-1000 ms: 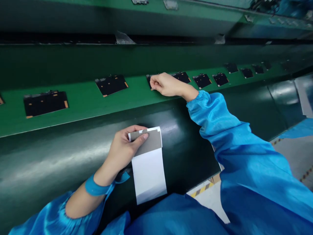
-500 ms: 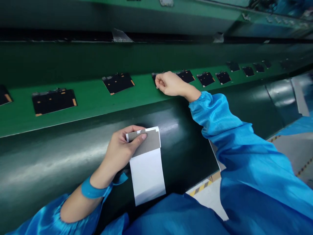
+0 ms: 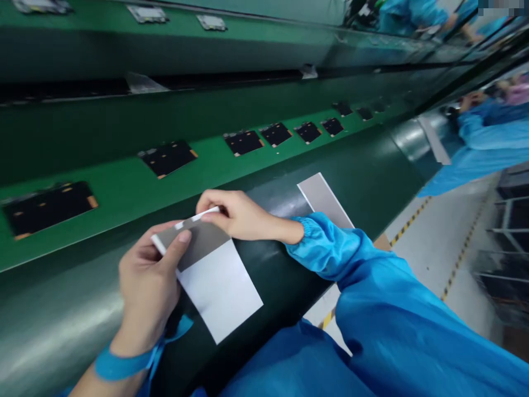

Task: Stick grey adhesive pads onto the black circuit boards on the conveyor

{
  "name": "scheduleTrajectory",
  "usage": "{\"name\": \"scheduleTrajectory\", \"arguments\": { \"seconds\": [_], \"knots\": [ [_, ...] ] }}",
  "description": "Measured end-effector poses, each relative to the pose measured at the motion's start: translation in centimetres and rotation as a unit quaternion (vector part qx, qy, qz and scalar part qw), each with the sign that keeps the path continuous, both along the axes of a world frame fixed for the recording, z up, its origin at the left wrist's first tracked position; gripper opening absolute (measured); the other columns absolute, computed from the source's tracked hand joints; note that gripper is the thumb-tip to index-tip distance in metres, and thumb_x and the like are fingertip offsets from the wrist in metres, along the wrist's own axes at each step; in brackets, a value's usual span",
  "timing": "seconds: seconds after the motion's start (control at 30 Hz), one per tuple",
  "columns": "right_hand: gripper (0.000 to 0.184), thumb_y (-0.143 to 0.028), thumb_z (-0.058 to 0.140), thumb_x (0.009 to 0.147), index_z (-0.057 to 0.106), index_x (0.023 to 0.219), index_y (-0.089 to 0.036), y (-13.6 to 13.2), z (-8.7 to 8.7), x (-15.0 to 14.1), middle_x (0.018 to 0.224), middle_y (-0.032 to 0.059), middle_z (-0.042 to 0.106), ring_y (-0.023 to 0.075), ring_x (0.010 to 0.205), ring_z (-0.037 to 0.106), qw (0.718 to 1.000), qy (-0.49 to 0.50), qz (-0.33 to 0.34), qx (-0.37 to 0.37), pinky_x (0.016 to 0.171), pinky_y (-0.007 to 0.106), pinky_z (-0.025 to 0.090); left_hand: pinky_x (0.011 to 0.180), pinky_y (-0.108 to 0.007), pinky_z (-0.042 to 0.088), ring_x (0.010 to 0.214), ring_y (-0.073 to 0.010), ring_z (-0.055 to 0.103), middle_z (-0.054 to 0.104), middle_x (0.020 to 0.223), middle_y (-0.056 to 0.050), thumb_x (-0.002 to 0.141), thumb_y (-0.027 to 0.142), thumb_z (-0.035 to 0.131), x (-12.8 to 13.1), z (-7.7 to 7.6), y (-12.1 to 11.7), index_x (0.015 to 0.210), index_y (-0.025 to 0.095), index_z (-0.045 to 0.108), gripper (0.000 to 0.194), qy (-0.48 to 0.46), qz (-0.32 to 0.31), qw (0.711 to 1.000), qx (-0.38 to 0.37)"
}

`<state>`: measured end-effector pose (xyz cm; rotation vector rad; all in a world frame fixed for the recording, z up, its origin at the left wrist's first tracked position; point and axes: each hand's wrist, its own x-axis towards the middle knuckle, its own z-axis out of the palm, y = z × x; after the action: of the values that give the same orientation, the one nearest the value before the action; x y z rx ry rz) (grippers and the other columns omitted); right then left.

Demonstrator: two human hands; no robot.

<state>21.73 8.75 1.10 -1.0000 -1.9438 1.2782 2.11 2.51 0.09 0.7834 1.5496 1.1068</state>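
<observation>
My left hand is closed on a white sheet with a grey band, its thumb lying on the grey part. Small white notches show along the sheet's upper edge, and the white part hangs down toward me. At the upper right corner of that sheet, my right hand pinches the edge between thumb and bent fingers. Whether a separate piece is between those fingers is hidden. Beyond both hands, flat black panels with copper-coloured patches, such as this panel, lie on the green belt.
Another grey sheet with white edges lies on the dark green ledge, beyond my right sleeve. Light-coloured parts rest on an upper green shelf. Co-workers in blue sleeves are at the right. Yellow-black floor tape runs below.
My right hand has come back from a panel on the belt to the sheet's corner. The sheet is now turned at an angle. The view has swung right, bringing the second sheet into sight.
</observation>
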Motion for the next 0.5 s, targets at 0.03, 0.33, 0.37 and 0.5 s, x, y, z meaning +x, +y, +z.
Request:
{"name": "scheduleTrajectory", "arguments": {
  "seconds": [0.03,0.33,0.37,0.5],
  "knots": [
    [0.011,-0.027,0.060,0.105,0.060,0.099,-0.018,-0.4,-0.1,0.1,0.094,0.0008,0.068,0.0135,0.080,0.058,0.999,0.018,-0.021,-0.019,0.074,0.027,0.042,0.058,-0.023,0.047,0.065,-0.0145,0.058,0.072,0.078,0.000,0.066,0.050,0.096,0.2,0.1,-0.1,0.100,0.021,0.081,0.047,-0.021,0.003,1.000,0.014],
    [0.011,-0.015,0.058,0.100,0.066,0.091,-0.018,-1.0,0.7,0.5,0.095,0.0053,0.065,0.0213,0.092,0.055,0.971,-0.123,-0.049,0.200,0.082,0.037,0.037,0.064,-0.025,0.045,0.068,-0.0147,0.057,0.071,0.076,-0.002,0.082,0.046,0.085,1.2,0.4,-0.4,0.086,0.016,0.080,0.031,0.045,-0.052,0.995,0.078],
    [0.013,-0.016,0.058,0.102,0.065,0.091,-0.018,-1.1,0.7,0.3,0.095,0.0058,0.065,0.0221,0.092,0.054,0.961,-0.148,-0.052,0.227,0.082,0.037,0.035,0.064,-0.025,0.045,0.068,-0.0144,0.056,0.070,0.075,-0.002,0.083,0.045,0.084,1.2,0.5,-0.4,0.085,0.016,0.080,0.030,0.048,-0.053,0.994,0.079],
    [0.025,-0.021,0.050,0.110,0.064,0.089,-0.019,-1.8,0.3,-0.5,0.096,0.0087,0.066,0.0248,0.093,0.052,0.914,-0.230,-0.056,0.330,0.080,0.040,0.032,0.059,-0.024,0.039,0.064,-0.0131,0.050,0.064,0.070,-0.001,0.082,0.045,0.083,0.9,0.5,-0.5,0.078,0.016,0.075,0.030,0.046,-0.058,0.994,0.075]
  ]
}}
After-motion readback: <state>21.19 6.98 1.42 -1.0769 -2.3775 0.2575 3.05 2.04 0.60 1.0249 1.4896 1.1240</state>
